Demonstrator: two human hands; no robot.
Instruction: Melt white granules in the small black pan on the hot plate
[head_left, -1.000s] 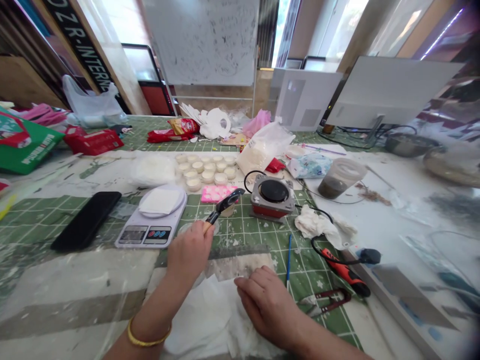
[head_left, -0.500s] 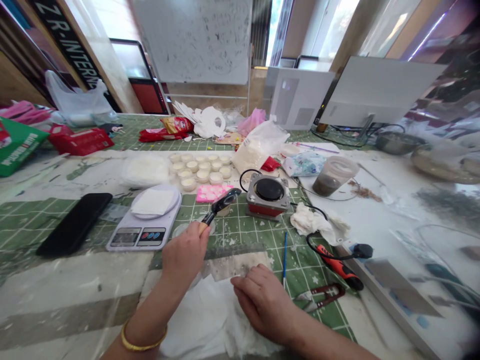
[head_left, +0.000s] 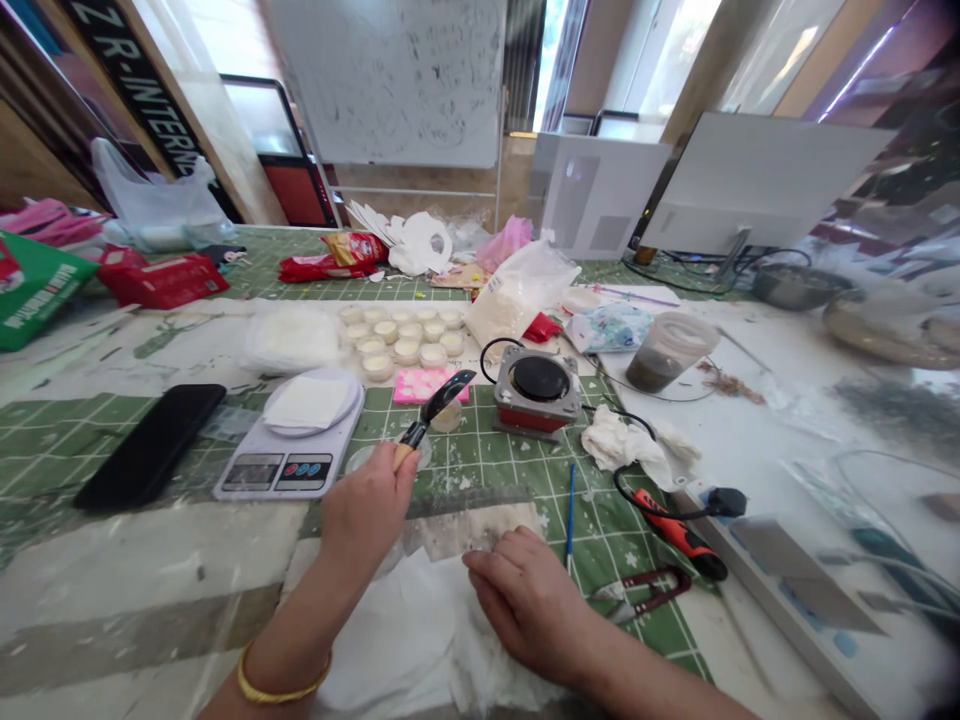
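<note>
left hand (head_left: 364,512): fingers closed round a wood-handled black spoon (head_left: 448,394), grip end hidden, head out toward 1 o'clock | head's tipped more edge-on than half a sec ago, baring more pale disc (head_left: 448,418) | right hand (head_left: 523,592), 4 o'clock from left: loosely curled on white sheets (head_left: 390,635), can't tell if it's holding anything

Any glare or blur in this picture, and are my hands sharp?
Head view: glare blows out the window right of the whiteboard, whose writing is too soft to read; head view: the right edge smears and darkens; head view: my impression is that the left hand, tool and right hand look fairly sharp.
</note>
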